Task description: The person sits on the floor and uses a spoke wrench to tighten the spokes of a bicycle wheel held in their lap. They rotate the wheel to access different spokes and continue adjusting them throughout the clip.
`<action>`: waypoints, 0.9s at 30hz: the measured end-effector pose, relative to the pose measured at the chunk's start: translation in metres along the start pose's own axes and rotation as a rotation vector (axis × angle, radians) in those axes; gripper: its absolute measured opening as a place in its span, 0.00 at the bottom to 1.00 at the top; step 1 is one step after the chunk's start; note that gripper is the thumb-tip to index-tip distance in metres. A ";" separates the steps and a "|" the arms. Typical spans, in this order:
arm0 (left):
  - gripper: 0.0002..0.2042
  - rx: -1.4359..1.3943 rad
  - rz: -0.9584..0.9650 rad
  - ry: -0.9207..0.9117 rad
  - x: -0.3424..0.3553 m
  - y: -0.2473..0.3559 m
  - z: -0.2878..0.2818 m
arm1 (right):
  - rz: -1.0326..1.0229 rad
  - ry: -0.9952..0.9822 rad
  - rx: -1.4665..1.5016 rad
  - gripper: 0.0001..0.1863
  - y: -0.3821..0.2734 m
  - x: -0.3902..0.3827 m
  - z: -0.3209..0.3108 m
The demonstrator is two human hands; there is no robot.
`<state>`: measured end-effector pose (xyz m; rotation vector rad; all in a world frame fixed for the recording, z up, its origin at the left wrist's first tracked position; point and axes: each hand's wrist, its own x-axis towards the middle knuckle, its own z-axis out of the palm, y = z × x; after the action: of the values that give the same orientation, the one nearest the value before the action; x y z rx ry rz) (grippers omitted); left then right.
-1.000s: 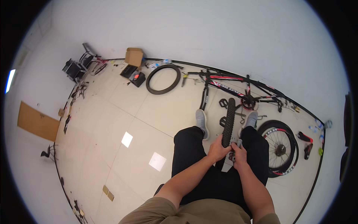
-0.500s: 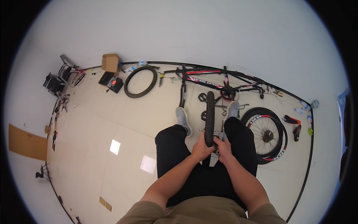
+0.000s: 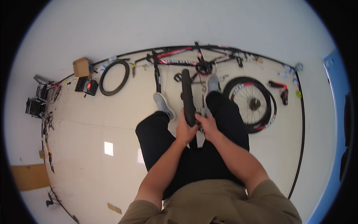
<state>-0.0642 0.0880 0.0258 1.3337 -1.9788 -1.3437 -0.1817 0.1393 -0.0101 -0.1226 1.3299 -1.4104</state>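
Observation:
A bicycle wheel (image 3: 187, 93) stands upright between my legs, seen almost edge-on, its knobbly black tyre facing up. My left hand (image 3: 186, 130) is closed around the near end of the tyre from the left. On the other side, my right hand (image 3: 209, 126) grips the wheel low down, its thumb close to the tyre. Fingertips of both hands are partly hidden behind the wheel, and a greyish part beside my right hand is too small to make out.
Against the wall lies a black, red and white bicycle frame (image 3: 179, 62). To my right is a spoked wheel (image 3: 249, 102), with a red and black saddle (image 3: 276, 84) beyond. Leftward lie a loose tyre (image 3: 102, 80), a black toolbox (image 3: 86, 86) and an open carton (image 3: 81, 67).
The view has shifted, so the surroundings sit further left and higher. Both hands stay on the wheel, with no clear change in grip.

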 end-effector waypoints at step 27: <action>0.30 0.153 0.108 0.146 -0.008 -0.012 0.005 | -0.030 -0.002 0.080 0.16 -0.009 0.000 0.017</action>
<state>-0.0583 0.0968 0.0141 1.3302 -2.0556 -1.0341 -0.1751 0.1265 0.0023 -0.0908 1.2728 -1.4860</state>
